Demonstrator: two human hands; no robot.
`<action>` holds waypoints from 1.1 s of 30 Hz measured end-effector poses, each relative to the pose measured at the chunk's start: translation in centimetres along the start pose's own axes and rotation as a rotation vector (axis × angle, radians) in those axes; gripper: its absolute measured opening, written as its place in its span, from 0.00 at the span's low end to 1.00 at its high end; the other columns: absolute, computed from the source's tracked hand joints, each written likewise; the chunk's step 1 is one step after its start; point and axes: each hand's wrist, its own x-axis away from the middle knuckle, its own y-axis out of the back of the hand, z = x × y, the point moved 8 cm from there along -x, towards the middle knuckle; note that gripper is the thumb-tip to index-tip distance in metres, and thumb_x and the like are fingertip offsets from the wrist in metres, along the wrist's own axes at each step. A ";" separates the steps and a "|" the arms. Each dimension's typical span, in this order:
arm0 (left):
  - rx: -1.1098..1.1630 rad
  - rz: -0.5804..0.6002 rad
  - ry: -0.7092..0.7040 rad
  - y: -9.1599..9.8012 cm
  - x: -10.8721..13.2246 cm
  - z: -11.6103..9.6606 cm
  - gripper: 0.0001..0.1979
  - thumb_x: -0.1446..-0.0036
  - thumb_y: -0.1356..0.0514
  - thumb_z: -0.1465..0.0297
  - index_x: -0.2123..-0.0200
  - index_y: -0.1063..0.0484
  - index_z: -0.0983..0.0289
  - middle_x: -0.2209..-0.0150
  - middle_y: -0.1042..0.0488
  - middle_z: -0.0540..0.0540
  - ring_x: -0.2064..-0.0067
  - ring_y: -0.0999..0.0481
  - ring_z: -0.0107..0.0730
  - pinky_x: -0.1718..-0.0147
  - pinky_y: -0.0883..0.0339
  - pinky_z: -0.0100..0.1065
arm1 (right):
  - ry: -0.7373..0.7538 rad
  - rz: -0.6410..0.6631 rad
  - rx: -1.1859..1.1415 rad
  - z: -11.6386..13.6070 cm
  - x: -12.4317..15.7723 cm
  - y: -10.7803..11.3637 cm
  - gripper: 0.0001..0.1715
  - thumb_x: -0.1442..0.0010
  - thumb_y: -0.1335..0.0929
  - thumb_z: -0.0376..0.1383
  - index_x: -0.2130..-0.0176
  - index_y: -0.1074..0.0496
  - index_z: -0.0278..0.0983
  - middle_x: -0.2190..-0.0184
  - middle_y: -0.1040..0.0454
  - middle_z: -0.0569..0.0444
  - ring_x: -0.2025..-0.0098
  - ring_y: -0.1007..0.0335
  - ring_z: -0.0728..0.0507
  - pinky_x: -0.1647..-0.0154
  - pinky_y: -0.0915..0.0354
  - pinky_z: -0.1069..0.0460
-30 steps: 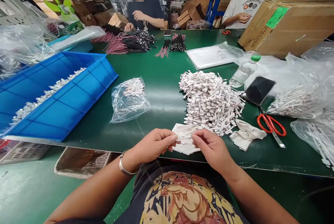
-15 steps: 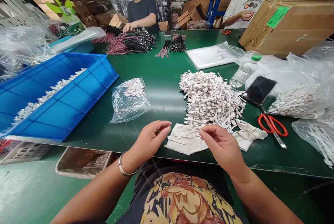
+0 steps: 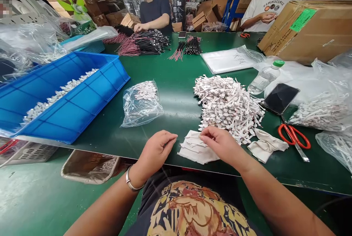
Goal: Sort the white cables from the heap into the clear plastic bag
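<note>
My left hand (image 3: 158,151) hovers loosely curled over the table near the table's front edge, with nothing visible in its fingers. My right hand (image 3: 220,142) rests its fingertips on a crumpled white cloth (image 3: 196,150), right beside a large heap of pinkish-white paper strips (image 3: 227,109). Whether those fingertips pinch a strip is hidden. A second crumpled cloth (image 3: 265,145) lies to the right of the heap.
A blue plastic tray (image 3: 110,76) of white pieces stands at left, with a zip bag of strips (image 3: 141,104) beside it. Red-handled scissors (image 3: 294,139), a phone (image 3: 279,98), a water bottle (image 3: 264,78) and a cardboard box (image 3: 308,32) lie right. Co-workers sort black-and-pink wire bundles (image 3: 143,43) across the table.
The cloth, first held up between both hands, now lies flat on the table. My right hand has come down onto it, and my left hand has drawn away to its left.
</note>
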 end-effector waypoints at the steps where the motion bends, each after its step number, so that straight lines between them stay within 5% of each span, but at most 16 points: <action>1: -0.017 0.017 -0.004 -0.2 0.0 0.1 0.11 0.39 0.48 0.70 0.57 0.29 0.60 0.63 0.28 0.53 0.60 0.31 0.29 0.60 0.36 0.32 | 0.000 0.006 0.035 -0.6 0.0 -0.6 0.07 0.40 0.37 0.35 0.67 0.30 0.39 0.71 0.27 0.58 0.68 0.33 0.47 0.65 0.39 0.52; 11: -0.151 0.213 -0.155 -2.2 -0.7 -1.9 0.14 0.41 0.48 0.74 0.51 0.34 0.62 0.56 0.31 0.56 0.55 0.34 0.35 0.56 0.37 0.37 | 0.149 -0.101 0.304 -1.3 2.4 -1.1 0.09 0.38 0.39 0.31 0.62 0.31 0.36 0.64 0.30 0.50 0.59 0.35 0.44 0.55 0.38 0.48; 18: -0.196 0.293 -0.059 -3.0 -0.8 -1.0 0.10 0.42 0.46 0.71 0.57 0.31 0.62 0.60 0.32 0.55 0.58 0.35 0.36 0.59 0.37 0.38 | 0.168 -0.127 0.537 -1.1 2.9 -2.3 0.10 0.38 0.39 0.32 0.60 0.30 0.35 0.65 0.31 0.48 0.60 0.37 0.40 0.57 0.38 0.46; 33: -0.135 0.277 -0.161 -4.3 -0.8 -2.4 0.06 0.41 0.46 0.69 0.64 0.31 0.63 0.62 0.31 0.55 0.60 0.35 0.34 0.60 0.39 0.37 | 0.211 -0.140 0.542 -1.4 3.3 -2.8 0.13 0.38 0.40 0.28 0.59 0.28 0.36 0.65 0.30 0.48 0.60 0.37 0.41 0.59 0.37 0.47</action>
